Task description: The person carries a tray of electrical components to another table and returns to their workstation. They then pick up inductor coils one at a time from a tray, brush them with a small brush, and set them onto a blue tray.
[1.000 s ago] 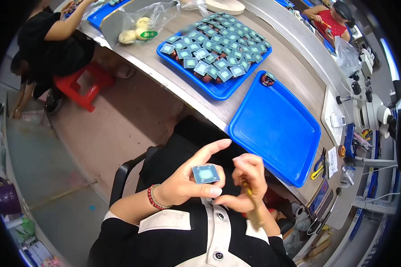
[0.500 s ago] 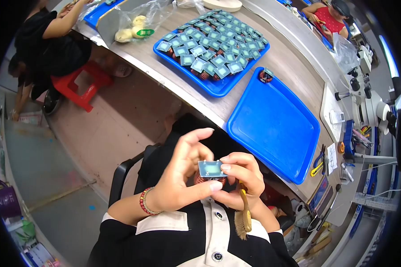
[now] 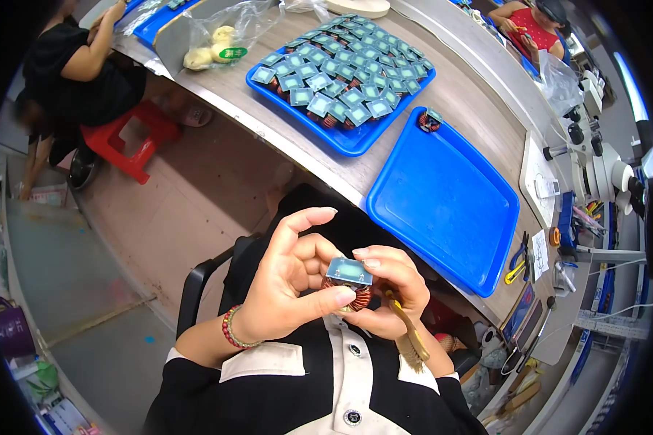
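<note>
Between my two hands is a copper-wound coil with a small green square board on top, tilted so the windings show below the board. My left hand grips it from the left, thumb against the windings and index finger raised. My right hand holds its right side with thumb and fingers. A small brush with a yellow-brown handle is tucked in my right hand too, bristles pointing down. Fingers partly hide the coil's underside.
A blue tray on the table holds many similar coils. A second blue tray has one coil in its far corner. Pliers and microscopes stand at the right. Other people sit at the far left and far right.
The coil has turned and tilted in my fingers, so more of its copper windings show. The brush has swung outward to the right with my right hand.
</note>
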